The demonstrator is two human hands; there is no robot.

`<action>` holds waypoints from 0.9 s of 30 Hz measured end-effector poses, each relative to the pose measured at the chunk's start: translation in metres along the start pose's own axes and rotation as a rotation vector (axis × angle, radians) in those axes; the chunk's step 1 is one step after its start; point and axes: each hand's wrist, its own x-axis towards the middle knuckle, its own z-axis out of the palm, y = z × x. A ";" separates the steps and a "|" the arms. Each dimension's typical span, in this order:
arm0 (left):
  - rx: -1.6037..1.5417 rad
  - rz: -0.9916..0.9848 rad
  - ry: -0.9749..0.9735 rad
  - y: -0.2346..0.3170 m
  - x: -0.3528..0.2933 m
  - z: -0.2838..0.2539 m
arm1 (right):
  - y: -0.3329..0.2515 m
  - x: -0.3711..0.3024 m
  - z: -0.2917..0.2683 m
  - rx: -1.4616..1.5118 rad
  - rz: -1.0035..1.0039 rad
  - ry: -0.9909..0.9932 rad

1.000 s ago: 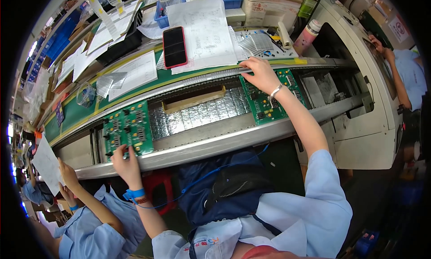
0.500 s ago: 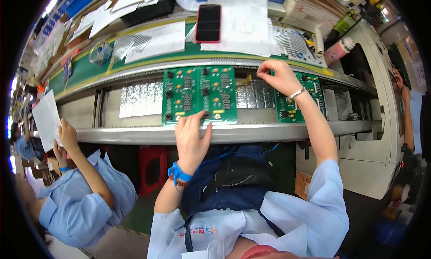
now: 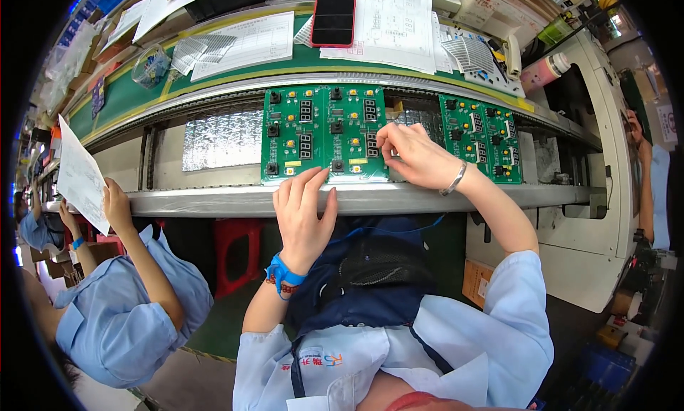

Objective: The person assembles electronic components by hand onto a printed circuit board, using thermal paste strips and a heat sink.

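Note:
A green circuit board panel (image 3: 320, 133), made of two matching halves with black digit displays, yellow buttons and black parts, lies across the conveyor rails. My left hand (image 3: 305, 215) rests over the front rail, fingers stretched out and fingertips at the panel's near edge. It holds nothing and wears a blue wrist strap (image 3: 283, 274). At the panel's right edge, beside a digit display, is my right hand (image 3: 420, 154). Its fingers are curled in a pinch; what sits between the fingertips, if anything, is hidden. A second green circuit board (image 3: 467, 151) lies further right on the rails, partly behind that hand.
A metal rail (image 3: 214, 201) runs along the front. Behind the conveyor are a red-edged phone (image 3: 333, 16), paper sheets (image 3: 249, 44), a clear plastic cup (image 3: 151, 67) and a pink bottle (image 3: 545, 72). A white machine (image 3: 570, 233) stands right. Another person (image 3: 135, 304) holds paper at left.
My right hand has come down and left, from above the second board to the right edge of the panel. The left hand stays at the near edge. The view has shifted slightly.

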 end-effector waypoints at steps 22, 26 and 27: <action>-0.005 0.020 0.134 -0.019 -0.021 -0.012 | -0.042 0.056 0.044 -0.206 -0.016 0.197; -0.013 0.027 0.130 -0.018 -0.020 -0.011 | -0.042 0.060 0.051 -0.291 -0.013 0.239; -0.015 0.032 0.124 -0.018 -0.019 -0.010 | -0.043 0.060 0.052 -0.290 -0.012 0.240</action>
